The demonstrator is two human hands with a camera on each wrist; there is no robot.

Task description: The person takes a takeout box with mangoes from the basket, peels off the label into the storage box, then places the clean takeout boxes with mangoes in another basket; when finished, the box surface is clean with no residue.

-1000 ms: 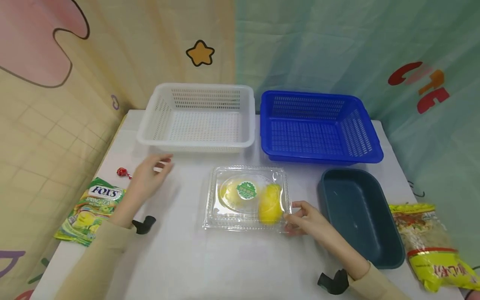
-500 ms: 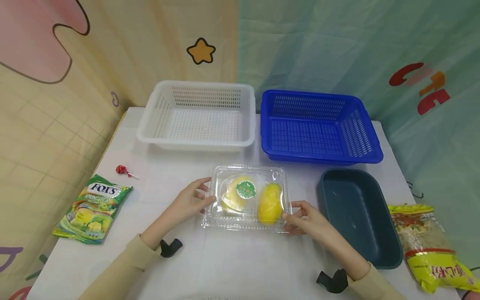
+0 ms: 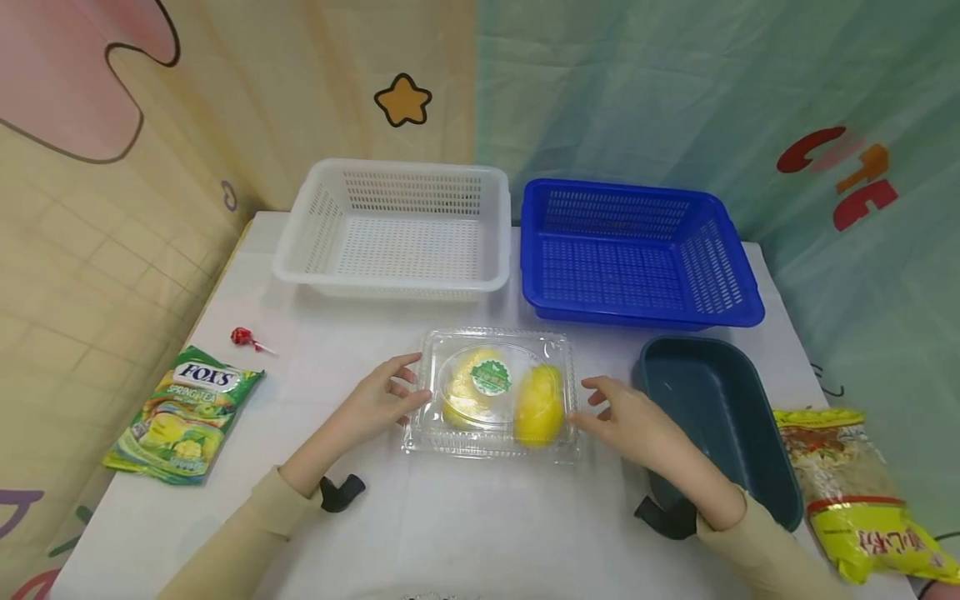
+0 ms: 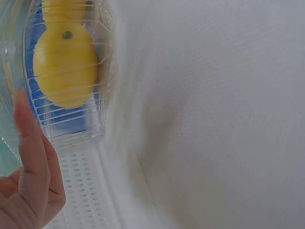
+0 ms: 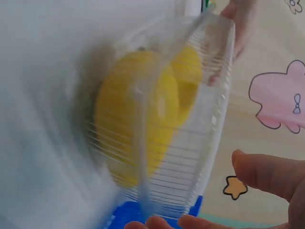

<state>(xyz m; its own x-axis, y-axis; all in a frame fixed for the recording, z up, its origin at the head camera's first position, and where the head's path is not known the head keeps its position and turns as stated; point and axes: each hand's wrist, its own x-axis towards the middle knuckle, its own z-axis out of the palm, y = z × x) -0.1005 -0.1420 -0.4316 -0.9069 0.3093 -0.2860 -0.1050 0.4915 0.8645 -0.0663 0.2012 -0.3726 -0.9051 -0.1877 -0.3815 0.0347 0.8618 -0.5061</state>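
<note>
A clear plastic clamshell box (image 3: 491,446) with a green round sticker lies on the white table. Inside are two yellow mangoes, one (image 3: 538,404) at the right and another (image 4: 66,64) at the left. My left hand (image 3: 372,400) is at the box's left edge, its thumb on the rim and other fingertips partly hidden beside it; it seems to pinch the edge. At the right edge, my right hand (image 3: 633,421) has its thumb and fingers spread apart. In the right wrist view, its fingers (image 5: 200,223) stand near the box without gripping it.
A white basket (image 3: 393,287) and a blue basket (image 3: 641,315) stand at the back. Right of the box sits a dark teal tub (image 3: 720,417), then a yellow noodle bag (image 3: 862,500). On the left lie a green FOX'S candy bag (image 3: 183,417) and a red lollipop (image 3: 242,337).
My left hand has moved right from beside the lollipop to the box's left edge. The right hand has loosened from the right edge and spread its fingers. The box has barely moved.
</note>
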